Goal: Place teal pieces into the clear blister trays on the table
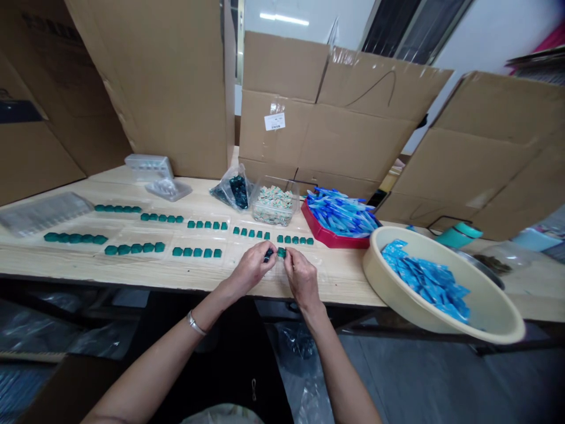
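Carefully held: your left hand (251, 269) pinches a small dark piece (268, 254), and your right hand (302, 278) pinches a small teal piece (281, 252), just apart, above the pale wooden table (344, 277). A slipping grip could drop either piece off the near edge or knock the neat teal rows (205, 225) just beyond.
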### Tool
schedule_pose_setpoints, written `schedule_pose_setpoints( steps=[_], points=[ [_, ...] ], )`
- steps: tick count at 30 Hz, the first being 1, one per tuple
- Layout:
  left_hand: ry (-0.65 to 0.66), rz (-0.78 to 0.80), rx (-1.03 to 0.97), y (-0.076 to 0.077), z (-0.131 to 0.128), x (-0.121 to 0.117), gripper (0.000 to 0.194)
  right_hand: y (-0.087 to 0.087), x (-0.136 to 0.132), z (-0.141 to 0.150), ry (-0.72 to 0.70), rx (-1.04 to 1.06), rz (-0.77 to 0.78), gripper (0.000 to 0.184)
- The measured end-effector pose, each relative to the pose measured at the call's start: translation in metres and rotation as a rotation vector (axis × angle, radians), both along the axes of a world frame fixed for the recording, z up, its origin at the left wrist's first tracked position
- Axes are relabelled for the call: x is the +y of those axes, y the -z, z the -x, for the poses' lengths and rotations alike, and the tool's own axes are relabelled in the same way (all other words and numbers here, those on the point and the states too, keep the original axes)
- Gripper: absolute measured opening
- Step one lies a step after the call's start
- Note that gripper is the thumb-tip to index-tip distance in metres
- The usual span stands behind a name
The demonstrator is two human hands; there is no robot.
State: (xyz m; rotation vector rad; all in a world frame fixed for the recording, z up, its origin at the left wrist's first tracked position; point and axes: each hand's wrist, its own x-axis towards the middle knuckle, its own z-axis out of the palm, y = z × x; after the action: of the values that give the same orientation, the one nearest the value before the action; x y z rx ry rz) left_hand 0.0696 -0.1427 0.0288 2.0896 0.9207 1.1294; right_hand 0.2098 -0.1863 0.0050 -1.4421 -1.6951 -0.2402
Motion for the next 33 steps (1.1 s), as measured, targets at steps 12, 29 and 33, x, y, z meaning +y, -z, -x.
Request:
schedule_pose_setpoints(
  steps=[12, 29, 33],
  points=[
    [-0.084, 0.051, -0.03, 0.012, -0.002, 0.002, 0.008, 0.014, -0.005, 0.007, -0.064, -0.051, 0.035, 0.029],
    [0.391, 0.721, -0.088, -0.006, 0.012, -0.018, 0.026, -0.025, -0.04, -0.023, -0.542, 0.37, 0.28, 0.023],
    [0.495, 0.882, -0.1, -0.002, 0.004, -0.026, 0.032, -0.019, -0.052, -0.033, -0.528, 0.469, 0.307, 0.02]
  ],
)
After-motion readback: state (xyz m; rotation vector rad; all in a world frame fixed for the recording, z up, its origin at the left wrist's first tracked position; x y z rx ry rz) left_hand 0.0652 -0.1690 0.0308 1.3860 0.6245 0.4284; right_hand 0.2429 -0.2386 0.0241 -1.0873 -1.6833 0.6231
